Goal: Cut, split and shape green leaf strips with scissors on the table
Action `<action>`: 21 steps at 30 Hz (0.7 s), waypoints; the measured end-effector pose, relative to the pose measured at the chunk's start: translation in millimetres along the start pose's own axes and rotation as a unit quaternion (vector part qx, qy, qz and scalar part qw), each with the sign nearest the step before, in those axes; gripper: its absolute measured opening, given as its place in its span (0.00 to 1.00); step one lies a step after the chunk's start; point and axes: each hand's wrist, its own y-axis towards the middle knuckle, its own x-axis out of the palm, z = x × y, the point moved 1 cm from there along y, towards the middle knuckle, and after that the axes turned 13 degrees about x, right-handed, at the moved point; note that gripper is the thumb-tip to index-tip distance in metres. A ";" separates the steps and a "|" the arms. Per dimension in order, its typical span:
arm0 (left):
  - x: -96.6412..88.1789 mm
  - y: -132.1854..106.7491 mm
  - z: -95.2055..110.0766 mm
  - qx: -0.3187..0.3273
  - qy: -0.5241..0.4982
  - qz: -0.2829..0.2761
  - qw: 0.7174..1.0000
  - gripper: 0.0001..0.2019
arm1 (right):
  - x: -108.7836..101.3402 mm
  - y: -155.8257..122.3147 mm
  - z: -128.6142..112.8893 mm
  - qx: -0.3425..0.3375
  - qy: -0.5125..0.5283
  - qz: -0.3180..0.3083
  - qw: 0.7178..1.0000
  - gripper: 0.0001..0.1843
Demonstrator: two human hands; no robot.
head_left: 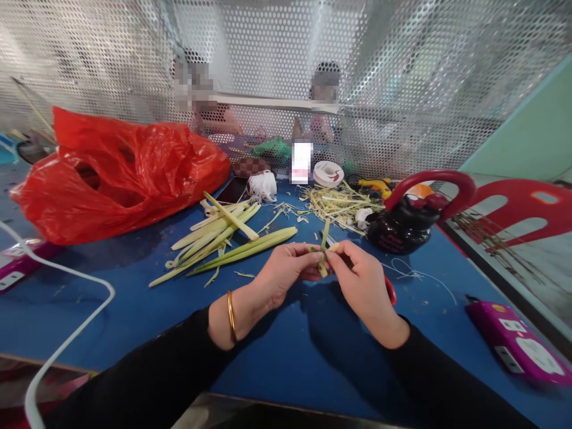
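My left hand (286, 271) and my right hand (360, 280) meet over the blue table (277, 351), both pinched on a short green leaf strip (325, 233) that stands up between the fingertips. A gold bangle circles my left wrist. Under my right palm a red-handled tool (390, 290) shows in part; I cannot make out what it is. A pile of long green-yellow leaf strips (223, 238) lies just beyond my left hand.
A red plastic bag (120, 173) fills the left. A heap of leaf trimmings (337, 205), white thread (263, 185), a tape roll (328, 173) and a black pot with a red handle (409, 220) lie behind. A purple power strip (518, 345) sits right. Two people sit behind the mesh screen.
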 end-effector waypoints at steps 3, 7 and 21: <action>1.0 -0.5 1.0 0.009 0.014 -0.013 1.000 0.07 | 0.0 1.2 -0.4 0.025 0.022 -0.011 0.999 0.12; 1.1 0.6 0.5 0.019 0.038 -0.001 0.999 0.07 | 0.9 2.3 -1.3 0.042 0.006 -0.009 0.999 0.12; -10.1 6.6 13.5 0.030 0.059 0.052 0.996 0.04 | -6.7 0.6 -8.9 -0.238 -0.158 -0.010 0.958 0.08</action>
